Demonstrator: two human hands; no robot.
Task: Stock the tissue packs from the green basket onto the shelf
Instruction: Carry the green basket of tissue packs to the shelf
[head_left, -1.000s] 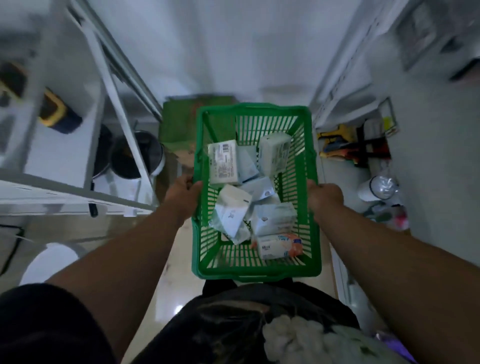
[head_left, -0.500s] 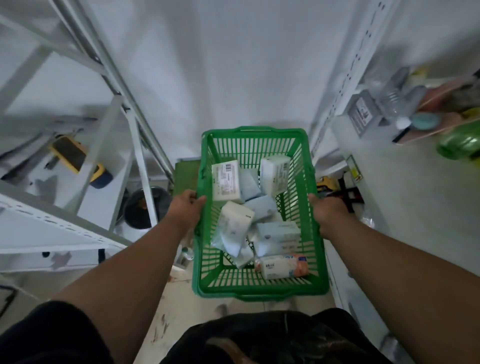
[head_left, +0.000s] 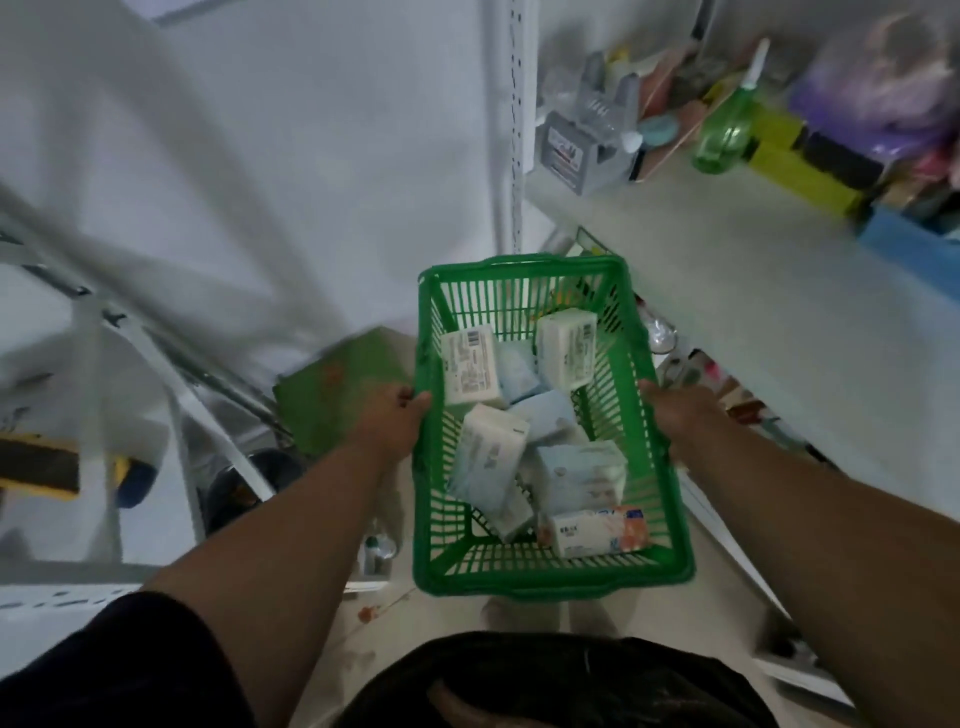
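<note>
A green slatted plastic basket (head_left: 550, 574) hangs in mid-air, carried by both hands at its long rims. The left hand (head_left: 396, 420) grips the left rim, thumb hooked over the top edge; the right hand (head_left: 675, 410) clasps the right rim, its fingers hidden behind the basket wall. Inside lie the soft white and pale-blue tissue packs (head_left: 540, 431), jumbled and leaning on one another; one with orange print (head_left: 597, 530) sits against the near wall, and a barcoded white one (head_left: 470, 366) leans toward the far left corner.

Right of the basket, the pale flat shelf board (head_left: 727, 270) runs close beside the right rim, its front half bare. At the shelf's back stand a green spray bottle (head_left: 724, 132), a grey dispenser (head_left: 582, 143) and yellow-and-black boxes (head_left: 800, 161), all blurred. A white perforated upright post (head_left: 511, 124) rises just beyond the basket's far rim. Left of the basket is a bare white wall, then a slanted white metal rack (head_left: 171, 395), well apart.
</note>
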